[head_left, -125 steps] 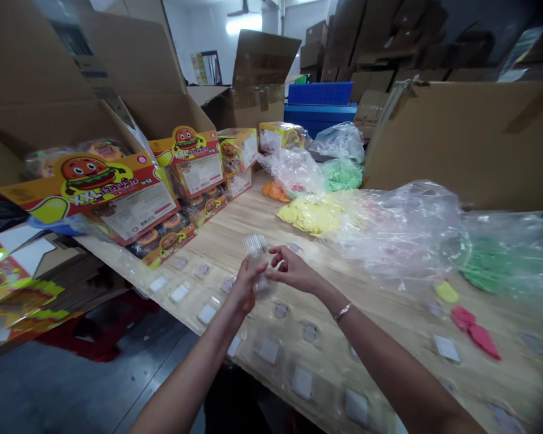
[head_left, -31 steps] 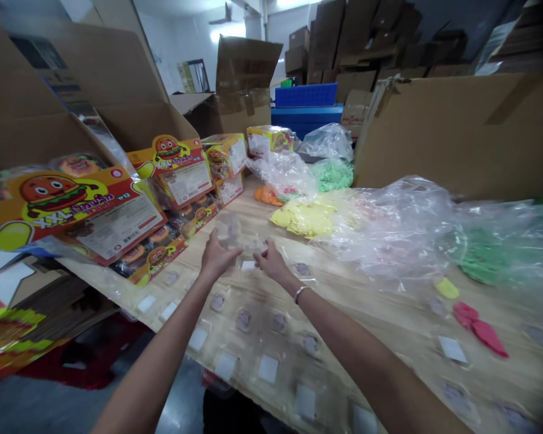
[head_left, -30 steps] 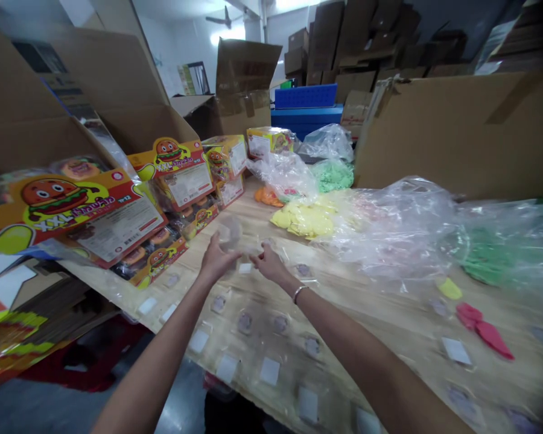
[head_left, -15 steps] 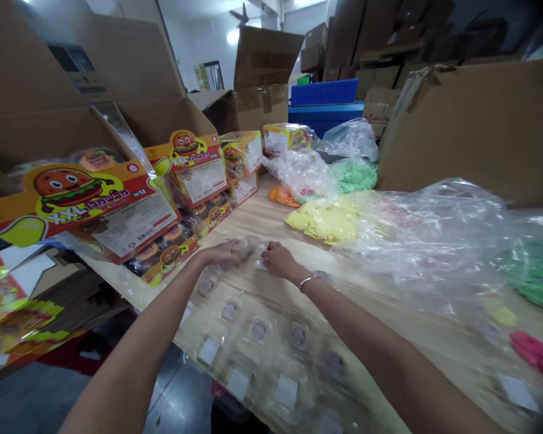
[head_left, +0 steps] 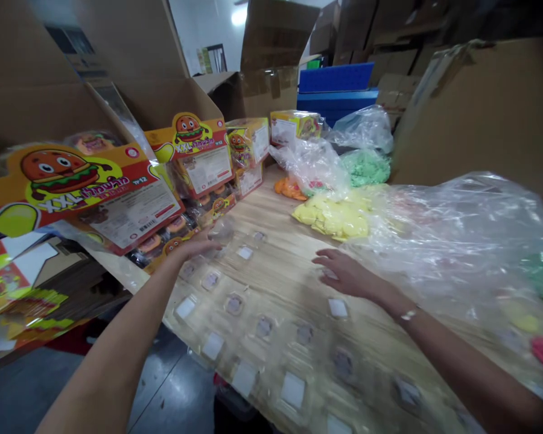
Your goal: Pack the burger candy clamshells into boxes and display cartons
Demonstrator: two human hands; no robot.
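My left hand (head_left: pixel 200 246) is at the far left end of the laid-out rows, its fingers closed against a clear plastic container (head_left: pixel 222 229); part of the grip is blurred. My right hand (head_left: pixel 346 274) is over the middle of the table, fingers apart and holding nothing. Under its fingertips shows a small pale patch, partly hidden. Rows of clear plastic containers (head_left: pixel 234 303) lie on the wooden table between my arms. Some have a white square label (head_left: pixel 293 389), others a greyish round piece inside. One white-labelled container (head_left: pixel 337 308) lies just below my right hand.
Burger-printed display boxes (head_left: pixel 203 157) line the left edge, before open cartons (head_left: pixel 271 90). Bags of yellow pieces (head_left: pixel 335 214), orange pieces (head_left: pixel 290 188) and green pieces (head_left: pixel 366 167) lie at the back. Clear plastic sheeting (head_left: pixel 461 235) covers the right side, near a large carton (head_left: pixel 489 114).
My right hand has moved right, away from my left, and its fingers have spread. My left hand has shifted left with the clear container. Two small containers now show between the hands.
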